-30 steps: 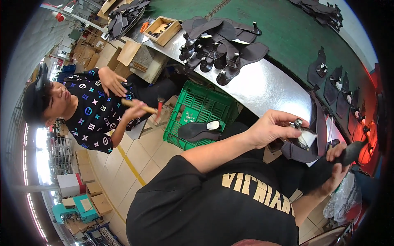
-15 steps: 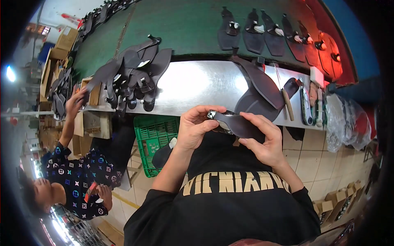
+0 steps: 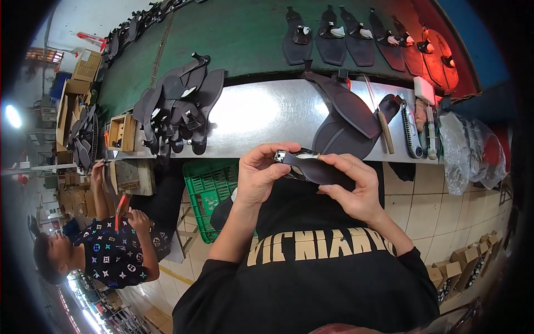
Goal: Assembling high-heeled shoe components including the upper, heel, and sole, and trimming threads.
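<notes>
Both hands hold a black sandal [image 3: 321, 170] in front of my chest, below the near edge of the metal table. My left hand [image 3: 257, 177] pinches the end with a shiny metal piece between thumb and fingers. My right hand [image 3: 357, 186] grips the other, wider end, thumb below and fingers on top. Part of the sandal is hidden behind my fingers. Beyond it, several large dark soles [image 3: 347, 119] lie stacked on the table. Farther left sits a heap of black sandals [image 3: 186, 100] with shiny pieces on them.
A green belt [image 3: 239, 39] runs behind the metal table [image 3: 250, 117], carrying sandals [image 3: 331, 44] toward a red glow. Right: a wooden-handled tool [image 3: 385, 136], utility knife [image 3: 410, 131], syringe [image 3: 431, 133], plastic bags [image 3: 467, 150]. Below left: a green crate [image 3: 208, 195]. A co-worker [image 3: 111, 250] sits left.
The co-worker's hand has drawn back from the heap with a dark sole, toward their body and a red-handled tool. My hands keep the sandal in nearly the same grip; my view has shifted slightly.
</notes>
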A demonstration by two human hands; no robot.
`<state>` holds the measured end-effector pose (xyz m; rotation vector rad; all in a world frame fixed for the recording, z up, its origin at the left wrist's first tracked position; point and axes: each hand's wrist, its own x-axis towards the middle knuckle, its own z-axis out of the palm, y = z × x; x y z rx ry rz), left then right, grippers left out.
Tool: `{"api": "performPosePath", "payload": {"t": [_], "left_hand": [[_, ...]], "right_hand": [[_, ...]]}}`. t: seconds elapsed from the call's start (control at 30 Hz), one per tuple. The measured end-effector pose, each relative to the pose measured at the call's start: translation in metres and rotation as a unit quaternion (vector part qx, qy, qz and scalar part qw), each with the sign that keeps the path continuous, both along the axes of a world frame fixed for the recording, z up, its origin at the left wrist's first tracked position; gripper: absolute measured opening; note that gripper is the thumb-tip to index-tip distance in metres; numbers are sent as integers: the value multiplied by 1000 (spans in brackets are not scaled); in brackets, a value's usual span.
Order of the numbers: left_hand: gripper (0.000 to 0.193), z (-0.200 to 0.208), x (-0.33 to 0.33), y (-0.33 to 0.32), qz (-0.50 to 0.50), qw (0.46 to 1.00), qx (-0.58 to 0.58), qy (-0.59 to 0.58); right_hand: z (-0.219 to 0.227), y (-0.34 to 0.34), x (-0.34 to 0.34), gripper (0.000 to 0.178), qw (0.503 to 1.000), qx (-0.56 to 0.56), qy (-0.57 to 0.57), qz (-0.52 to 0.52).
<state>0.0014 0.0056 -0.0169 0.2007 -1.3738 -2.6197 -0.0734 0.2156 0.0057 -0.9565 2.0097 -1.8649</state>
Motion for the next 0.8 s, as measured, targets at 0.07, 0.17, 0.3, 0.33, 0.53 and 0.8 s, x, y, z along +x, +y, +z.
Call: {"api": "performPosePath", "payload": {"t": [0.07,0.17,0.3,0.33,0.53,0.8], "left_hand": [[35,0,2,-1,-3,1000,-16,7],[35,0,4,-1,7,998,-53,13],[35,0,4,-2,8,996,-90,20],[35,0,4,-2,11,994,-110,26],[34,-6,4,-5,0,984,-168,66],[38,-3,3,-5,-2,971,-223,91]], "right_hand": [[0,0,1,48,1000,4,9,1],[5,1,0,48,1000,16,23,5],[11,1,-4,47,998,25,48,9],[12,1,-5,47,998,31,59,16],[18,1,-10,47,995,37,90,24],[20,1,-13,49,987,73,142,29]]}}
